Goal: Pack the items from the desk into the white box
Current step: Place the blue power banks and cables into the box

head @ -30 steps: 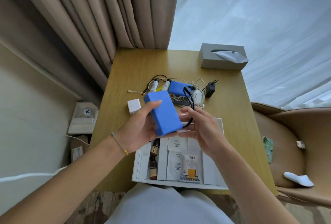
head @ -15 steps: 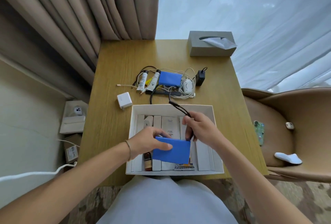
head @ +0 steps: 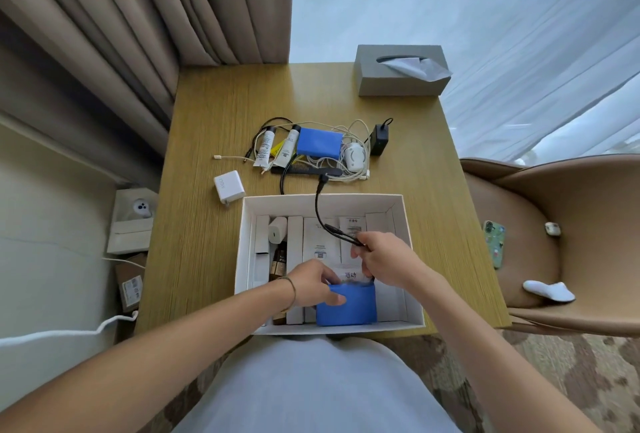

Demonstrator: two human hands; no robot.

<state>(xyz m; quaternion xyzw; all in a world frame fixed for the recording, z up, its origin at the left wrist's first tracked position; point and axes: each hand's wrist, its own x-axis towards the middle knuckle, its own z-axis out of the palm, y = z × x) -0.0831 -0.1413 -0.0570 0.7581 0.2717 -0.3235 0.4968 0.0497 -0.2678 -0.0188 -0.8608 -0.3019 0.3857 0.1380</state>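
The white box [head: 246, 245] sits on the desk [head: 214, 114] at its near edge, against the person's lap, already part-filled with pale cartons, sachets and a small brown bottle. At the box's near wall the left hand [head: 313, 285] presses a blue block [head: 348, 308] down among them, thumb on its front face and fingers curled over its top edge. The block looks rigid and boxy with a matte skin, probably a battery pack of some weight, so it should seat flat and not slip; a grip across its long edges seems best.

The right hand [head: 384, 259] hovers over the middle of the box, fingers pinched closed on a black cable [head: 320, 214]. That cable runs up over the box's far wall to the desk beyond. It is limp and springy, and would likely need coiling before it lies down; holding it near the stiff plug end gives most control.

Beyond the box's far wall lies the rest of the pile: a second blue block [head: 319, 142], two tubes [head: 266, 147], tangled white cords [head: 349, 128], a black adapter [head: 378, 140] and a round white device [head: 354, 155]. The cords are knotted together and may drag neighbours along if lifted singly. A white charger [head: 228, 186], hard and smooth, rests just off the box's far-left corner.
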